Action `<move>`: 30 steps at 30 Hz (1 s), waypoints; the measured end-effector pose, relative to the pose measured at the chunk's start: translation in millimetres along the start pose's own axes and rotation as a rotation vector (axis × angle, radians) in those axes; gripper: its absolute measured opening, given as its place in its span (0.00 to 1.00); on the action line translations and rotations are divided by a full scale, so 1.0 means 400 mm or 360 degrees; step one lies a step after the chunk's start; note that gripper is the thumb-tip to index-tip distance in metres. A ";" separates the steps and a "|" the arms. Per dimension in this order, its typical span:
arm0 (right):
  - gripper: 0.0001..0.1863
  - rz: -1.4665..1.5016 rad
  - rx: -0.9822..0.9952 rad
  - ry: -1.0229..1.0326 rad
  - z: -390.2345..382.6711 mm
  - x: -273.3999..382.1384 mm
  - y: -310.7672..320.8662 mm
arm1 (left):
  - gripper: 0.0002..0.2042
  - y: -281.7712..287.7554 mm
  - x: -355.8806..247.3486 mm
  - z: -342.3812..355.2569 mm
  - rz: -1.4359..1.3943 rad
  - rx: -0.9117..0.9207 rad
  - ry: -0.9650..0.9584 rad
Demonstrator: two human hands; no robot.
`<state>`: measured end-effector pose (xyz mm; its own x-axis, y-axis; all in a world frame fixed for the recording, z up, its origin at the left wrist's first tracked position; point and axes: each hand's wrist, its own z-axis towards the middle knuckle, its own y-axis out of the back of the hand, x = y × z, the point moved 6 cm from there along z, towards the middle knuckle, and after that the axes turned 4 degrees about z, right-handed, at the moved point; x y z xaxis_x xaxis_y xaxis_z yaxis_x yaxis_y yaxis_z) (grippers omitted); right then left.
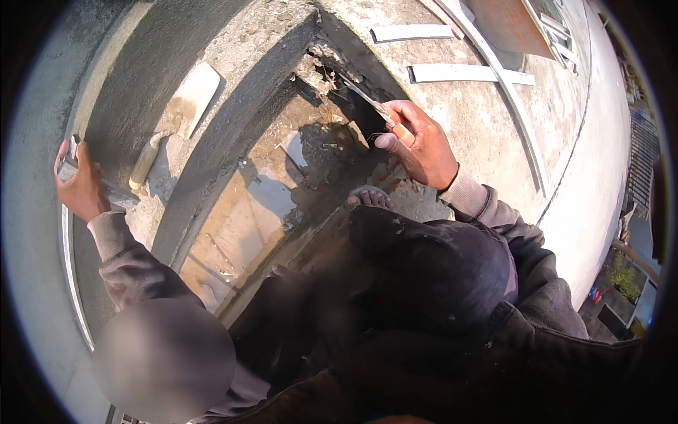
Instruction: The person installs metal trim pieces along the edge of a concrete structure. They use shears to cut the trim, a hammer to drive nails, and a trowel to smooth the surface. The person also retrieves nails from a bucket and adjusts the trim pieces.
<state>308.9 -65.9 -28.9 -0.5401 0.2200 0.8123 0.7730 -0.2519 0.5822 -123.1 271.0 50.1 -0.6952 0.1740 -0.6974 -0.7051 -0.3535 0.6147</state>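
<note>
Gripping a silvery bar (67, 170) at far left with the left hand (86, 186), closing the fingers around it beside a dark cement step. Showing a long pale strip (68, 261) running downward below that hand; not telling whether it is joined to the bar.

Next rightward, displaying a trowel (196, 97) lying flat on the ledge, pointing its pale, dirt-stained blade away from the wearer and its wooden handle nearer the left hand.

Continuing right, crossing the dark cement curb (236, 120) into a recess containing murky brown water (233, 212). At the recess's far corner, exposing broken masonry (318, 69).

Gripping an orange-handled tool (381, 112) in the right hand (426, 147), closing thumb and fingers on the handle and aiming the narrow metal shaft up and left at the broken corner; not showing clearly whether the tip is touching. Below that hand, revealing a sandalled foot (369, 198).

Farther right, displaying two short white strips (413, 32) on the concrete slab (459, 120), with a long curved strip (519, 113) overlapping the nearer one.
</note>
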 end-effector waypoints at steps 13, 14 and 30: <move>0.32 -0.1427 -0.1133 0.0052 -0.089 -0.255 0.274 | 0.24 0.068 -0.051 -0.027 0.0132 0.0171 -0.0024; 0.28 -0.1263 -0.1051 0.0321 -0.074 -0.141 0.280 | 0.24 0.032 -0.075 -0.037 0.0130 0.0244 -0.0019; 0.36 0.1214 0.0507 -0.0830 0.386 0.446 -0.860 | 0.21 0.086 -0.055 0.005 0.0554 0.0316 -0.0193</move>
<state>-2.1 205.5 -89.4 0.2983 0.5123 0.8053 0.9489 -0.2500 -0.1925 -132.4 256.8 87.4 -0.8999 0.1866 -0.3941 -0.4299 -0.2285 0.8735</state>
